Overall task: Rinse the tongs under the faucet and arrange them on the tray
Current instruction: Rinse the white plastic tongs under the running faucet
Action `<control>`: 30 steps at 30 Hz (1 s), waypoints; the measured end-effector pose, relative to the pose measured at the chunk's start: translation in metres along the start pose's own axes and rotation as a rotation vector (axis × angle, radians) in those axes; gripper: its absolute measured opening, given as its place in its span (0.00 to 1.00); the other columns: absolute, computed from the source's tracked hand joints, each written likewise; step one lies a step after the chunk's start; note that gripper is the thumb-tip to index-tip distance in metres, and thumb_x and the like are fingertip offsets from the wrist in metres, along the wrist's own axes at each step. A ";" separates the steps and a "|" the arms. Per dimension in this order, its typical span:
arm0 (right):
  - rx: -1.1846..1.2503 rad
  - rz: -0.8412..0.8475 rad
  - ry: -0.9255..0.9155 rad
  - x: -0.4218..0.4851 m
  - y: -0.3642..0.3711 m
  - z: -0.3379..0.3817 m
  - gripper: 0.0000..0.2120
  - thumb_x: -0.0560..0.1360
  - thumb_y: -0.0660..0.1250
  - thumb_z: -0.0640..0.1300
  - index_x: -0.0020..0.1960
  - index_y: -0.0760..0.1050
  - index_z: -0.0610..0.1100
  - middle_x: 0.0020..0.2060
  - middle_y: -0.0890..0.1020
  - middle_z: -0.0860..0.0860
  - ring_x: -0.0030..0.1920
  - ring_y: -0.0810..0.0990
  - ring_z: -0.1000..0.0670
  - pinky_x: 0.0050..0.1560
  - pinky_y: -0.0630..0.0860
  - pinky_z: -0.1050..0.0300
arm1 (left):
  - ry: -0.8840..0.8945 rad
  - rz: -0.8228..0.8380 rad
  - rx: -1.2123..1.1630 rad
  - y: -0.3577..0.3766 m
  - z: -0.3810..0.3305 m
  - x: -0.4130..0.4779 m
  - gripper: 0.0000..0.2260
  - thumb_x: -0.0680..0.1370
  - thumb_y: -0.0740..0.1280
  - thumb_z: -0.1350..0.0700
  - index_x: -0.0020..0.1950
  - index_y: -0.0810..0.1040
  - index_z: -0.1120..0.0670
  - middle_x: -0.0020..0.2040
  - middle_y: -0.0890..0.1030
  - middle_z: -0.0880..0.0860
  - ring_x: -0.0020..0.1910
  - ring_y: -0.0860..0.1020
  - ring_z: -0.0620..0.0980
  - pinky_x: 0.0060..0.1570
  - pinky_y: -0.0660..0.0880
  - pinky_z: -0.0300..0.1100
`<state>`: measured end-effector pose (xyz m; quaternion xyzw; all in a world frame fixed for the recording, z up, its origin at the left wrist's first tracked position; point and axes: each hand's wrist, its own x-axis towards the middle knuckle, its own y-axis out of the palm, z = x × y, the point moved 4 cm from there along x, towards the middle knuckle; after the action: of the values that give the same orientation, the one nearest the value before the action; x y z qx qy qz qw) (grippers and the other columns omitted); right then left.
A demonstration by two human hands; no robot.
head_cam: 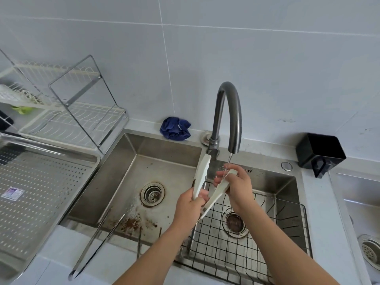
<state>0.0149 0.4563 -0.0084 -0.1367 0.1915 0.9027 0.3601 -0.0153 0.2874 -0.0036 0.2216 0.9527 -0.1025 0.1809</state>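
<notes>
Meanwhile both hands (pixel 190 202) (pixel 236 185) grip white tongs (pixel 202 177) over the wire-basket (pixel 287 223) sink (pixel 123 171).

Crumpled blue cloth (pixel 175 128) behind sink, black container (pixel 320 153) at right

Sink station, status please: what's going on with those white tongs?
Left hand grips one arm of white tongs. Right hand rubs the other under faucet stream. Tray waiting. Nothing blocking.

White plastic tongs (pixel 202 177): arms spread in a V, tips toward 12 o'clock, hinge toward 6 o'clock. Right arm tip sits under the water stream from the dark gooseneck faucet (pixel 227 118). Perforated steel tray (pixel 37 182): at 9 o'clock, flat.
</notes>
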 end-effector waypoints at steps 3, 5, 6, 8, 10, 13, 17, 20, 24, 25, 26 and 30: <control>-0.089 -0.039 0.003 0.002 0.007 0.008 0.11 0.82 0.57 0.32 0.56 0.77 0.37 0.34 0.82 0.42 0.30 0.82 0.45 0.35 0.84 0.48 | -0.022 -0.014 -0.038 0.000 0.006 -0.002 0.13 0.77 0.64 0.64 0.45 0.85 0.49 0.41 0.86 0.53 0.41 0.83 0.53 0.39 0.80 0.45; -0.059 0.005 0.055 0.004 0.012 0.010 0.09 0.84 0.60 0.39 0.55 0.78 0.37 0.28 0.78 0.44 0.25 0.77 0.46 0.29 0.80 0.51 | -0.045 -0.014 -0.106 0.001 0.009 -0.003 0.13 0.77 0.64 0.66 0.45 0.85 0.51 0.40 0.86 0.54 0.38 0.83 0.51 0.36 0.79 0.42; 0.018 0.061 0.105 0.004 0.015 0.010 0.11 0.84 0.62 0.43 0.53 0.78 0.36 0.26 0.74 0.45 0.24 0.73 0.47 0.29 0.77 0.52 | -0.061 -0.015 -0.153 0.001 0.009 -0.002 0.13 0.77 0.64 0.67 0.46 0.85 0.53 0.39 0.86 0.55 0.35 0.83 0.50 0.33 0.78 0.41; 0.233 0.217 0.212 0.000 0.021 0.006 0.15 0.81 0.66 0.52 0.47 0.77 0.40 0.25 0.66 0.48 0.24 0.66 0.50 0.31 0.73 0.53 | -0.085 -0.025 -0.212 0.001 0.010 0.000 0.11 0.77 0.63 0.68 0.47 0.84 0.57 0.37 0.85 0.57 0.33 0.81 0.50 0.29 0.77 0.41; 0.333 0.353 0.239 -0.006 0.026 0.001 0.16 0.78 0.70 0.56 0.45 0.76 0.42 0.27 0.64 0.49 0.28 0.64 0.51 0.33 0.71 0.55 | -0.095 -0.027 -0.241 0.001 0.011 0.006 0.09 0.76 0.63 0.68 0.49 0.82 0.60 0.36 0.84 0.58 0.32 0.81 0.53 0.28 0.76 0.43; 0.178 0.440 0.180 -0.017 0.029 -0.008 0.19 0.76 0.74 0.58 0.45 0.73 0.44 0.30 0.67 0.49 0.33 0.67 0.48 0.36 0.72 0.54 | -0.108 -0.015 -0.301 0.006 0.010 0.014 0.09 0.77 0.61 0.67 0.52 0.80 0.64 0.36 0.83 0.62 0.31 0.81 0.60 0.27 0.76 0.44; 0.290 0.348 0.107 -0.019 0.027 0.009 0.20 0.78 0.68 0.60 0.47 0.73 0.42 0.32 0.69 0.49 0.32 0.68 0.50 0.35 0.72 0.55 | -0.153 -0.010 -0.341 0.012 0.015 0.019 0.08 0.78 0.60 0.65 0.54 0.77 0.63 0.32 0.81 0.62 0.29 0.81 0.61 0.27 0.77 0.46; 0.450 0.264 0.094 -0.013 0.016 0.029 0.21 0.84 0.59 0.58 0.43 0.74 0.43 0.30 0.69 0.49 0.30 0.67 0.51 0.31 0.70 0.57 | -0.202 0.005 -0.346 0.026 0.017 0.009 0.08 0.79 0.62 0.64 0.55 0.78 0.61 0.31 0.80 0.59 0.28 0.81 0.59 0.25 0.77 0.45; 0.340 0.185 0.129 -0.017 0.004 0.026 0.25 0.84 0.59 0.61 0.36 0.73 0.45 0.28 0.68 0.50 0.28 0.66 0.51 0.27 0.68 0.58 | -0.241 0.051 -0.374 0.047 0.017 -0.004 0.05 0.79 0.65 0.58 0.52 0.79 0.57 0.30 0.80 0.55 0.26 0.79 0.56 0.25 0.75 0.41; 0.313 0.171 0.145 -0.019 0.001 0.023 0.27 0.83 0.58 0.63 0.35 0.73 0.45 0.28 0.69 0.50 0.28 0.66 0.51 0.27 0.68 0.57 | -0.250 0.056 -0.380 0.049 0.018 -0.005 0.05 0.79 0.66 0.57 0.52 0.79 0.57 0.30 0.79 0.55 0.25 0.78 0.55 0.25 0.74 0.41; 0.278 0.172 0.156 -0.020 0.000 0.021 0.28 0.82 0.58 0.65 0.35 0.74 0.44 0.28 0.69 0.49 0.28 0.67 0.51 0.28 0.68 0.57 | -0.256 0.054 -0.383 0.050 0.018 -0.006 0.06 0.78 0.66 0.56 0.51 0.79 0.57 0.29 0.79 0.55 0.25 0.78 0.55 0.25 0.74 0.41; 0.198 0.270 0.183 -0.023 0.007 0.016 0.27 0.83 0.57 0.63 0.46 0.78 0.41 0.31 0.73 0.47 0.30 0.71 0.48 0.32 0.73 0.54 | -0.262 0.023 -0.360 0.045 0.019 -0.001 0.06 0.80 0.65 0.55 0.51 0.79 0.56 0.30 0.78 0.54 0.26 0.78 0.55 0.25 0.74 0.41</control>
<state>0.0242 0.4450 0.0167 -0.1552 0.3279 0.9035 0.2282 0.0117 0.3221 -0.0257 0.1812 0.9214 0.0433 0.3411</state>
